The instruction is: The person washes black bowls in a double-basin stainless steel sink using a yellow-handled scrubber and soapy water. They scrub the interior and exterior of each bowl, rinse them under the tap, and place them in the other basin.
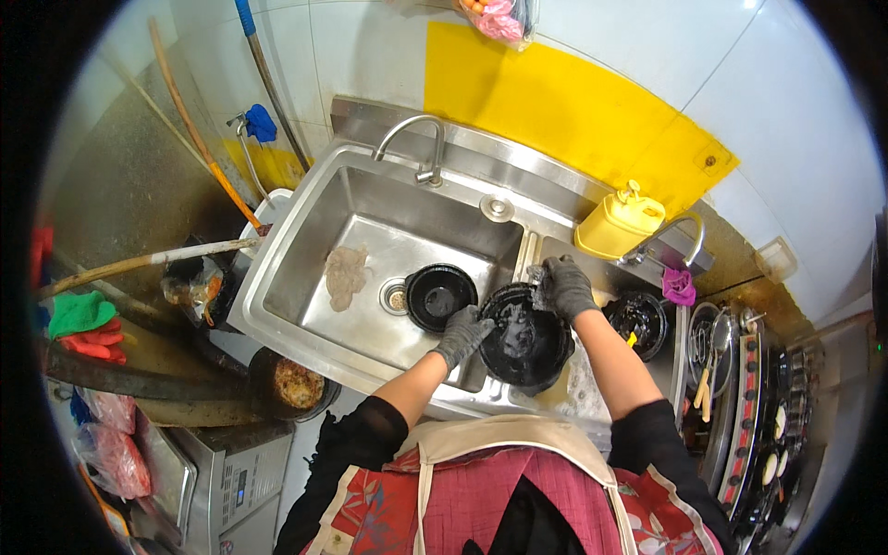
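My left hand (463, 336), in a dark grey glove, grips the left rim of a wet black bowl (522, 341). The bowl is tilted over the divider and the right basin, its inside streaked with foam. In my gloved right hand (565, 288) is a grey metal scouring pad (537, 291), held at the bowl's upper right rim. A second black bowl (438, 297) sits in the left basin beside the drain (394, 298). Soapy water (586, 385) shows in the right basin, where another black bowl (635, 322) stands, partly behind my right forearm.
A brown cloth (346, 279) lies in the left basin. A faucet (433, 149) arches at the back, and a yellow jug (617, 222) stands on the ledge. To the right are ladles (711, 361) and a stove (739, 416). Long wooden handles (187, 125) lean at the left.
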A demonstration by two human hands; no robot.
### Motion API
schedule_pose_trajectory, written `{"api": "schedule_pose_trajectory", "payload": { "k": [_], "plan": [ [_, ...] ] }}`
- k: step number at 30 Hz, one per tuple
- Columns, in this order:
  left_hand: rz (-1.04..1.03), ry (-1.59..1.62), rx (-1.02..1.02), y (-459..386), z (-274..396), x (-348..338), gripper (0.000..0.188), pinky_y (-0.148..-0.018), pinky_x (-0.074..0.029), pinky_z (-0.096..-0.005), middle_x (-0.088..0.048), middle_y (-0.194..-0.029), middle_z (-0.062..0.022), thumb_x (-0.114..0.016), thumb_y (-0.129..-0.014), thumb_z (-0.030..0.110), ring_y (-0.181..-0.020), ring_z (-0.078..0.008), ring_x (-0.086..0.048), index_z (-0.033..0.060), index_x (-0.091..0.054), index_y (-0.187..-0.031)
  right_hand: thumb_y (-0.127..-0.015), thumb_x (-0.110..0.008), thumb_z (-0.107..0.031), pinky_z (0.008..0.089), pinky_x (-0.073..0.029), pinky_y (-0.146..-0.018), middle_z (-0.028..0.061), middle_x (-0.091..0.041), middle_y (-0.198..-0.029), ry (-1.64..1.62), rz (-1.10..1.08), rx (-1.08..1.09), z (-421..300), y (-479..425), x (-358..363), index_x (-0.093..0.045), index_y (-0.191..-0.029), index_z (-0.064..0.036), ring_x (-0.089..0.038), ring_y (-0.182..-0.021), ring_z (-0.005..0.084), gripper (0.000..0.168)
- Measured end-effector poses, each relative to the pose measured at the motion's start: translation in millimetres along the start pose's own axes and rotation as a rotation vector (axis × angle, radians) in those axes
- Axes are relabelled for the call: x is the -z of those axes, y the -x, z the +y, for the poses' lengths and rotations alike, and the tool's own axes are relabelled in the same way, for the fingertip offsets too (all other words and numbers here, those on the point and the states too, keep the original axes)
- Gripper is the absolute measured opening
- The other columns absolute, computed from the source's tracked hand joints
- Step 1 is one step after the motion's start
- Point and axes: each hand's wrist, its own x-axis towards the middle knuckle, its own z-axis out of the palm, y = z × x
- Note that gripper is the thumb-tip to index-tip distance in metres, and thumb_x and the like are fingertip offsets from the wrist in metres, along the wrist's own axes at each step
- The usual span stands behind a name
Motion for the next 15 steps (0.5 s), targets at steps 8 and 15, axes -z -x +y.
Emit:
{"api": "schedule_pose_trajectory", "payload": {
  "k": [8,15],
  "plan": [
    [-0.525,0.198,0.269,-6.1,38.5,48.4,0.041,-0.059,-0.05,-0.0327,-0.062,-0.079,-0.014,-0.066,-0.08,0.037,-0.073,-0.022,-0.062,-0.001,-0.059,-0.092,-0.08,-0.057,-0.025,0.0431,-0.046,-0.088,0.0215,-0.053,-0.114,-0.068,-0.261,0.392,-30.8,72.5,-43.4,-0.048,-0.121,-0.013,-0.055,-0.104,0.037,0.044],
    [-0.361,-0.153,0.005,-19.7,26.1,21.3,0.046,-0.081,-0.046,-0.0339,-0.064,-0.098,-0.0169,-0.065,-0.079,0.035,-0.09,-0.0262,-0.06,0.0003,-0.058,-0.109,-0.076,-0.062,-0.019,0.0437,-0.048,-0.081,0.0185,-0.053,-0.108,-0.128,-0.019,0.22,-22.2,55.3,-23.2,-0.054,-0.11,-0.012,-0.057,-0.095,0.0367,0.036]
  ]
}}
